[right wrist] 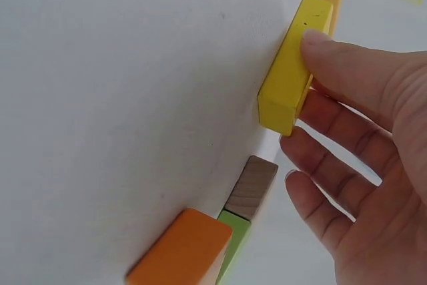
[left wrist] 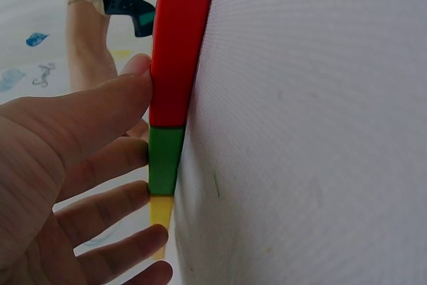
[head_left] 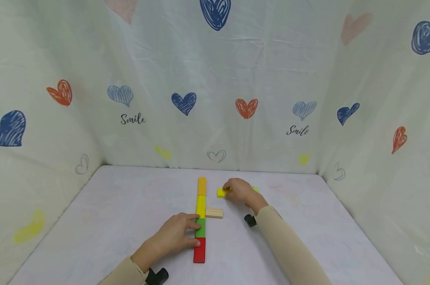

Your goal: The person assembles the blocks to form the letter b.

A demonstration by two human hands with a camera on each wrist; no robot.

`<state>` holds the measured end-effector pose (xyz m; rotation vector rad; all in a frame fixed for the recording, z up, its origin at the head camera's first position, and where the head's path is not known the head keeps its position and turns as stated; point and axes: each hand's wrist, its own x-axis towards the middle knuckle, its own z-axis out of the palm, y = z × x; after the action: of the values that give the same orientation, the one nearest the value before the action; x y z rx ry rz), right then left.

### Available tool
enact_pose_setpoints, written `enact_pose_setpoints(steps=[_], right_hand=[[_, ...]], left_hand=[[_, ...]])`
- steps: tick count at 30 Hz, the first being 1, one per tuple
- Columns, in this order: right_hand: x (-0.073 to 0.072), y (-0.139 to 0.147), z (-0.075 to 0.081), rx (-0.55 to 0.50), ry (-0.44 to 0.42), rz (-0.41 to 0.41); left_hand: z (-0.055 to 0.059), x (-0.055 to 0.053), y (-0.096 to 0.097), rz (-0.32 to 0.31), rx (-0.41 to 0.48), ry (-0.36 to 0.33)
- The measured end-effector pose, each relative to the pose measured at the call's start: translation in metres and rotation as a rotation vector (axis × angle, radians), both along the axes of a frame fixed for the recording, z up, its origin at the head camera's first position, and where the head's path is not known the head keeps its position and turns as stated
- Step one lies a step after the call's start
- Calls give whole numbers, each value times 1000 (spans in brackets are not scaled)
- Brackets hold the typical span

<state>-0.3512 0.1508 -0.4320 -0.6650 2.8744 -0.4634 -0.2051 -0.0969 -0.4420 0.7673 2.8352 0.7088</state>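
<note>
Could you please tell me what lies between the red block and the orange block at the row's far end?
In the head view, a green block and a yellow block lie between the red block and the orange block.

White tabletop (head_left: 129, 206): orange block (head_left: 202, 186), yellow block (head_left: 201, 204), green block (head_left: 202, 231), red block (head_left: 199, 254) end-to-end, 12 to 6 o'clock; off the yellow, bare-wood piece (head_left: 214, 213) at 4, light-green block (head_left: 255, 189) at 2

Heart-printed backdrop (head_left: 271, 79) — pale tabletop (head_left: 111, 213)
</note>
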Motion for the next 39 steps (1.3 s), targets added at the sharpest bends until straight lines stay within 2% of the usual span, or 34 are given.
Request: enact_pose_setpoints(steps=[8,18,23,33,39], right_hand=[[12,9,-2,-42,42,8],[27,17,-2,-101,8,-33],[34,19,-3,-109,-18,-64],[46,22,-2,-105,-29,-72],[52,24,-1,-115,-57,-68]], left_hand=[[0,-1,1,1,-3,-5],[0,-1,0,-10,-1,34],[1,0,0,-4,2,14],[2,0,0,5,-5,-6],[1,0,-1,-3,0,7]])
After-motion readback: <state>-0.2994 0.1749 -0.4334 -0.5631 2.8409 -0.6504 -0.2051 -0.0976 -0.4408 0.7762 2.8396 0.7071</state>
